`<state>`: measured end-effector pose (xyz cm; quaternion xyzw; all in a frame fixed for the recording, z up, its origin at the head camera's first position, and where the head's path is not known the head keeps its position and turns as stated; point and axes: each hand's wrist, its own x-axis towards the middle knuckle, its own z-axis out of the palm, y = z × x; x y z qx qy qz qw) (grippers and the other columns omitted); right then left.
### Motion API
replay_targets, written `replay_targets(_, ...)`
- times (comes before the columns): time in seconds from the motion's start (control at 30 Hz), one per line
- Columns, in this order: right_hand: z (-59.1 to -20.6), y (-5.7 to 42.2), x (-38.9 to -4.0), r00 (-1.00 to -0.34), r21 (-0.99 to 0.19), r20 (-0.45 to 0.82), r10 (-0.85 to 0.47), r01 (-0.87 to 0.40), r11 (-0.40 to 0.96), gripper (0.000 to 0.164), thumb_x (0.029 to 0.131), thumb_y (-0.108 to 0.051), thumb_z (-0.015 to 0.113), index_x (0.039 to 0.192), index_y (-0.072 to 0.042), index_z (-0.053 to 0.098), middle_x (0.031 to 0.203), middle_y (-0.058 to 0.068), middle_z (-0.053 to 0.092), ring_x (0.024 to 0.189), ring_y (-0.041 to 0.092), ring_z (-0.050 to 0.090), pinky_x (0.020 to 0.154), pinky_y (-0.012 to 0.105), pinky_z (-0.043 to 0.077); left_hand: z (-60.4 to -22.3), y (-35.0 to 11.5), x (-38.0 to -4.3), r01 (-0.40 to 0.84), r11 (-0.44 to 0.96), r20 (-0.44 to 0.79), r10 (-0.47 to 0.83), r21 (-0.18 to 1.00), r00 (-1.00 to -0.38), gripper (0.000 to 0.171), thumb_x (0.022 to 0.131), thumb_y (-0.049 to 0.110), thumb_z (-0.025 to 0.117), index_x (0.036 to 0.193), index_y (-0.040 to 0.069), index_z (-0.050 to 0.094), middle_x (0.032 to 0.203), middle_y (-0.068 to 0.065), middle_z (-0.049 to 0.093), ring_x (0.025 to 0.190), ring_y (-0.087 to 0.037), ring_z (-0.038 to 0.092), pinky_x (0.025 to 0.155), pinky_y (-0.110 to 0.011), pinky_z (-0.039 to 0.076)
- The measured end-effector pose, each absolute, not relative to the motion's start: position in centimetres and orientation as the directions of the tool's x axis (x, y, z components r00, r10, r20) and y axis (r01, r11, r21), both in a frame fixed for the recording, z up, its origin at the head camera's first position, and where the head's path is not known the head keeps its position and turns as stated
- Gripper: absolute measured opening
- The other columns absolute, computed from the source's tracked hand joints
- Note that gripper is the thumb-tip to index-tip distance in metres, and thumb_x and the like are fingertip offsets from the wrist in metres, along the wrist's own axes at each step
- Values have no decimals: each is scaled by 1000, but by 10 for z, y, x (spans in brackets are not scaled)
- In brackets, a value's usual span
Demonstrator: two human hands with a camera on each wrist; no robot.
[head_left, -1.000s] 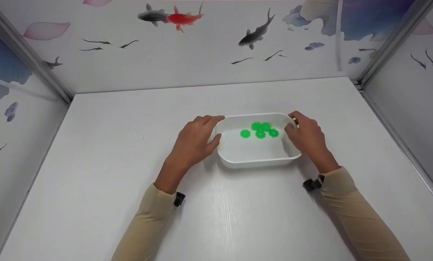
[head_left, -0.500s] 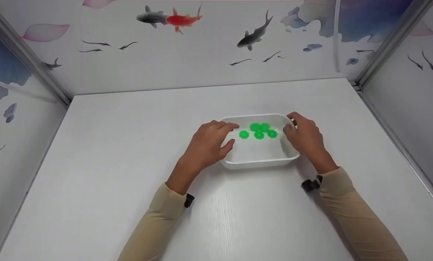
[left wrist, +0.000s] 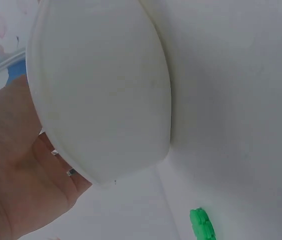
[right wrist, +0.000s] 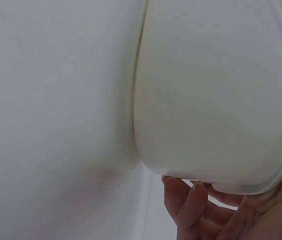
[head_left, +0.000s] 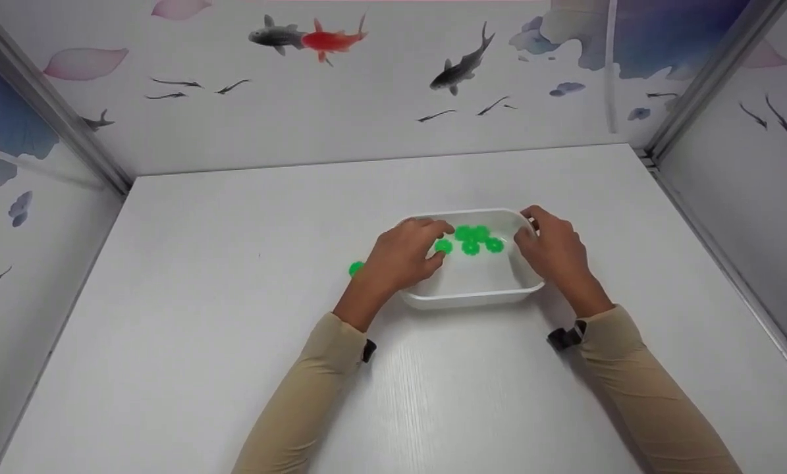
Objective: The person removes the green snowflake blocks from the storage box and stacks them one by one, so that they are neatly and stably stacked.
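In the head view a white plastic tub [head_left: 465,295] stands on the table with several green flower-shaped pieces [head_left: 470,247] lying in it, most of them bunched near its far side. My left hand [head_left: 403,253] reaches over the tub's left rim, thumb and index finger apart on either side of the leftmost green piece [head_left: 443,247]. With my right hand [head_left: 554,245] I grip the right rim; the right wrist view shows fingertips [right wrist: 197,197] at the tub's outer wall. Another green piece [head_left: 356,268] lies on the table, partly behind my left hand.
The white table [head_left: 235,329] meets printed panels [head_left: 367,118] at the back and sides, with metal posts [head_left: 716,85] at the corners. Dark wrist cameras [head_left: 566,337] sit below both hands.
My left hand has moved right, from the tub's left rim to over its inside. The green piece on the table has come into sight behind it. My right hand stays on the rim.
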<state>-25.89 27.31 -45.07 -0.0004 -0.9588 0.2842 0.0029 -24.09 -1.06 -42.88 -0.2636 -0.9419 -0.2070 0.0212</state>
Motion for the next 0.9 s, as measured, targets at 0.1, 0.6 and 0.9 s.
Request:
replay_targets(0.1, -451, 273, -259, -1000, -540, 29, -2, -17, 841, 42, 107, -27, 48, 143, -10, 61, 126, 19, 70, 95, 32, 64, 76, 45, 52, -431, -7, -246, 490, 783, 117, 486, 383, -866, 40, 104, 24, 73, 143, 19, 68, 141, -1, 73, 134, -21, 66, 105, -41, 61)
replay_targets(0.6, -452, 273, -259, -1000, -546, 21, 4, -8, 838, 41, 107, -27, 49, 142, -11, 62, 123, 18, 70, 94, 32, 63, 76, 44, 51, -443, 12, -260, 497, 827, 25, 509, 263, -861, 34, 103, 23, 74, 137, 20, 74, 140, -1, 71, 131, -19, 65, 114, -40, 54)
replay_targets(0.9, -452, 274, -259, -1000, -547, 19, 2, -9, 837, 41, 107, -27, 49, 143, -11, 62, 124, 18, 70, 96, 32, 64, 78, 44, 51, -445, 21, -259, 482, 831, -6, 503, 278, -864, 29, 103, 19, 74, 132, 17, 78, 140, -6, 70, 130, -21, 64, 106, -37, 59)
